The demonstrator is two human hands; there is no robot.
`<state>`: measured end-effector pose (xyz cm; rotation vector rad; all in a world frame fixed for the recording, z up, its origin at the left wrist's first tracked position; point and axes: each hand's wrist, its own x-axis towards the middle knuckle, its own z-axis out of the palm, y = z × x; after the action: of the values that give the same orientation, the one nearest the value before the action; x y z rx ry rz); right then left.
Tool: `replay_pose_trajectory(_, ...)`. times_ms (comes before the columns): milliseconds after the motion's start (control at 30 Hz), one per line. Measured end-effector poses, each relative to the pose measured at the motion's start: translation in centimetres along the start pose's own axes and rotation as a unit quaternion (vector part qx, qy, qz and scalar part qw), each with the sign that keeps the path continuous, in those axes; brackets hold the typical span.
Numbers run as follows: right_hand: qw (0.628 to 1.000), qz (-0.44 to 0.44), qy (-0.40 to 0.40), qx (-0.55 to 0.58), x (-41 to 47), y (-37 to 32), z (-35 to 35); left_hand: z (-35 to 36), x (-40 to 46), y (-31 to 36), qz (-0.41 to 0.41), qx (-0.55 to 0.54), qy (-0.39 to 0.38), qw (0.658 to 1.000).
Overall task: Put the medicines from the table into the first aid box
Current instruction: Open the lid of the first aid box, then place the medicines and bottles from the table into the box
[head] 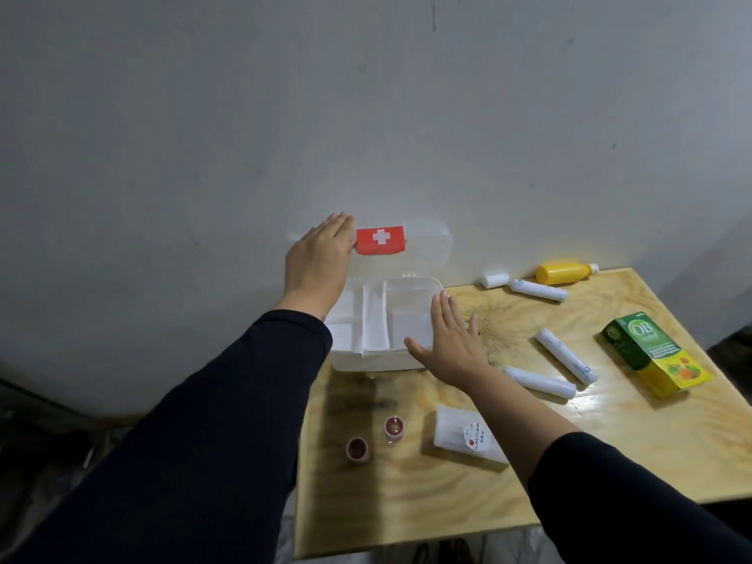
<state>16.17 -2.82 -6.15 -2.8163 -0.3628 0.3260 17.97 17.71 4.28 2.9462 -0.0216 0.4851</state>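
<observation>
— Two jars (394, 427) nearest: small, light, likely glass, best pinched at the rim. Flat pack (455, 435) beside, soft.
— Rolls (541, 382) and carton (655, 354) mid-bench (610, 462), light; carton near the right edge. Bottle (563, 272) far back.
— Grips?
— Right hand (449, 343) spread flat by the box (378, 319), empty. Left hand (319, 258) spread on the raised lid (427, 246), holding nothing. Compartments bare.

A plain domestic room is suggested: a small pale plywood table (610, 462) is set against a bare, scuffed grey-white plastered wall (366, 116).
</observation>
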Motion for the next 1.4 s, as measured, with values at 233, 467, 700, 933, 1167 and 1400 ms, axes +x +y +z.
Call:
replay_pose_trajectory(233,1.000,-0.008,-0.007,0.001,-1.2,0.6,-0.1,0.9,0.2,0.4,-0.018,0.078,-0.035,0.996)
replay_pose_trajectory(467,1.000,-0.010,-0.001,0.005,-1.4,0.8,0.3,1.4,1.9,0.7,-0.029,0.106,-0.051,0.993)
replay_pose_trajectory(700,1.000,-0.008,-0.001,0.013,-1.4,0.7,0.1,1.5,1.6,0.8,-0.028,0.112,-0.054,0.992)
replay_pose_trajectory(933,1.000,0.003,0.003,0.027,-2.6,2.3,-3.4,0.7,-1.3,3.8,0.034,0.074,-0.031,0.996)
replay_pose_trajectory(1167,0.991,0.125,-0.032,-0.038,-7.2,9.5,-6.4,1.6,-2.3,11.7,0.163,-0.003,-0.098,0.982)
replay_pose_trajectory(1400,0.975,0.219,-0.023,-0.041,-11.4,18.8,-8.3,4.5,-3.3,21.5,0.163,-0.102,-0.241,0.951)
